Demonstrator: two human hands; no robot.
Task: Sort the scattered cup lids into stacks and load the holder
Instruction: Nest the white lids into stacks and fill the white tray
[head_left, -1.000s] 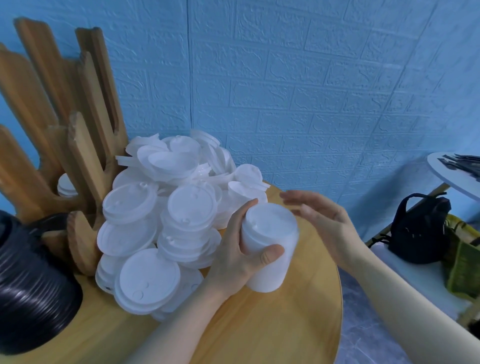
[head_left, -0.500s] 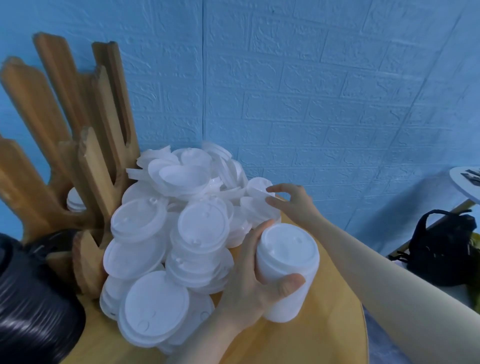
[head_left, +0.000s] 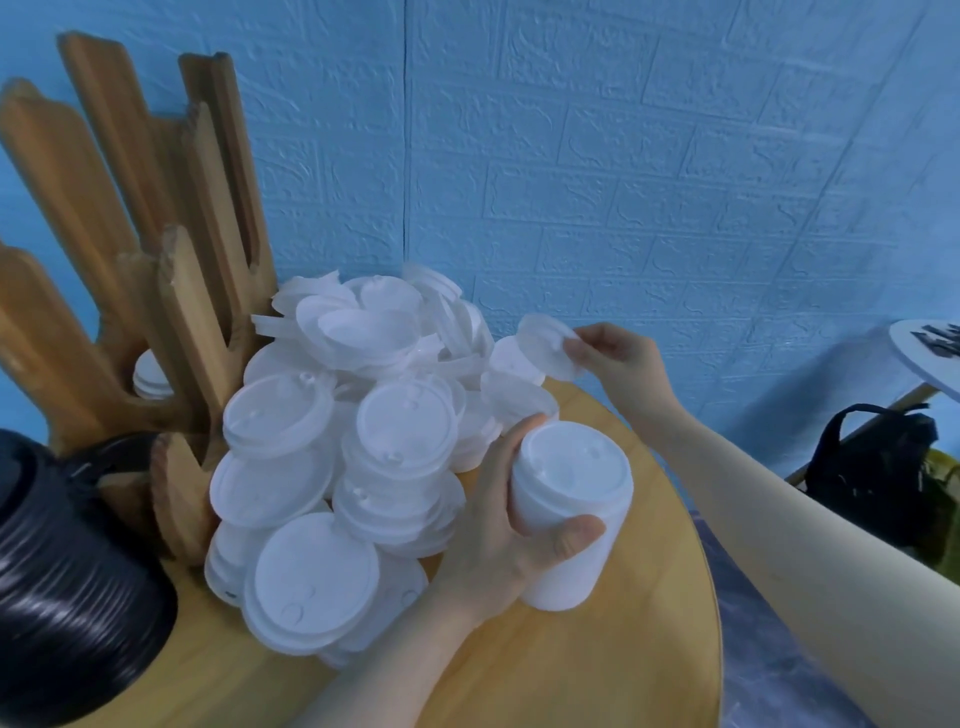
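A heap of white cup lids (head_left: 343, 436) lies on the round wooden table (head_left: 597, 660) against the blue wall. My left hand (head_left: 498, 525) grips a tall stack of white lids (head_left: 569, 514) standing on the table, thumb in front and fingers behind. My right hand (head_left: 618, 358) pinches a single white lid (head_left: 550, 345), tilted on edge above the heap's right side. The wooden holder (head_left: 156, 291) with upright slats stands at the left; a few white lids (head_left: 150, 376) sit in one of its slots.
A thick stack of black lids (head_left: 67, 577) lies at the lower left in front of the holder. Beyond the table's right edge are a black bag (head_left: 883, 467) on the floor and the edge of a white side table (head_left: 930, 358).
My right hand reached into the right side of the heap, then lifted one lid off it. My left hand kept its grip on the stack. The camera moved closer and to the left.
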